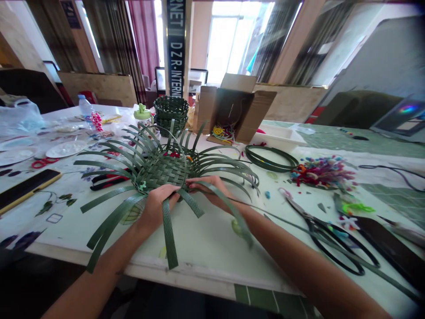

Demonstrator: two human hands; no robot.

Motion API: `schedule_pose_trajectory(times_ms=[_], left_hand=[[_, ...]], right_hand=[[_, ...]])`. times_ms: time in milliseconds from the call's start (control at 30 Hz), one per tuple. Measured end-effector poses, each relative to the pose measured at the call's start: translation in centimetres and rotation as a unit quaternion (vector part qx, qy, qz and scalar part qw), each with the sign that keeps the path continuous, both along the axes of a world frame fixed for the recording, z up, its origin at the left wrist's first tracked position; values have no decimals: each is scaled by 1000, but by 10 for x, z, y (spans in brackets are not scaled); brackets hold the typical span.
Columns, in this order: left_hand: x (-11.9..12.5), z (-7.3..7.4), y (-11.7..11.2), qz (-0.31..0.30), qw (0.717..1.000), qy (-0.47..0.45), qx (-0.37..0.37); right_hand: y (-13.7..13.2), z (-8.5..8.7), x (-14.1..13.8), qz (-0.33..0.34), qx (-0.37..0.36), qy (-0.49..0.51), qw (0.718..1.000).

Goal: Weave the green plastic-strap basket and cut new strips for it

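Flat dark-green plastic-strip woven mat (pixel 162 173), checker-woven at centre, lies on the white table (pixel 206 252), directly under the fingers; long loose strips (pixel 169 239) radiate all round, still unwoven. Left hand (pixel 157 206): fingers (pixel 171 190) curled over the mat's near edge. Right hand (pixel 212 190): fingers (pixel 199 180) laid on the same edge alongside. Firmness of grip: cannot tell.
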State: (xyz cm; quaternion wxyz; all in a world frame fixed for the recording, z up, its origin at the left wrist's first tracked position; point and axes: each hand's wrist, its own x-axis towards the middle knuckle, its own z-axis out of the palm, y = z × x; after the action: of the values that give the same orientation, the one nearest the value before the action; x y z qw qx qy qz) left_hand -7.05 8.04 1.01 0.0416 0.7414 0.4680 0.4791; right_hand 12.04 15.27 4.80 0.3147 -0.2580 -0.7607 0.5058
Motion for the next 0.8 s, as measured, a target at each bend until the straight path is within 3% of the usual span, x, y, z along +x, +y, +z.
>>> schedule_pose_trajectory(times_ms=[100, 167, 233, 333, 400, 567, 800], left_hand=[[1, 5, 3, 10, 999, -16, -46], [3, 10, 5, 8, 995, -25, -91], [4, 18, 6, 0, 989, -34, -143], [7, 28, 5, -5, 981, -40, -191], [9, 32, 3, -4, 980, -36, -198], [7, 27, 3, -3, 982, -23, -188], [3, 16, 0, -2, 993, 24, -113]], right_hand=[[-5, -10, 7, 1, 182, -60, 982], [-7, -11, 9, 9, 324, -98, 941], [-10, -12, 9, 4, 402, -124, 907], [-13, -14, 9, -23, 448, -152, 881], [-14, -17, 11, -36, 499, -170, 849], [-2, -10, 18, -14, 601, -208, 772], [23, 0, 23, 57, 639, -240, 729]])
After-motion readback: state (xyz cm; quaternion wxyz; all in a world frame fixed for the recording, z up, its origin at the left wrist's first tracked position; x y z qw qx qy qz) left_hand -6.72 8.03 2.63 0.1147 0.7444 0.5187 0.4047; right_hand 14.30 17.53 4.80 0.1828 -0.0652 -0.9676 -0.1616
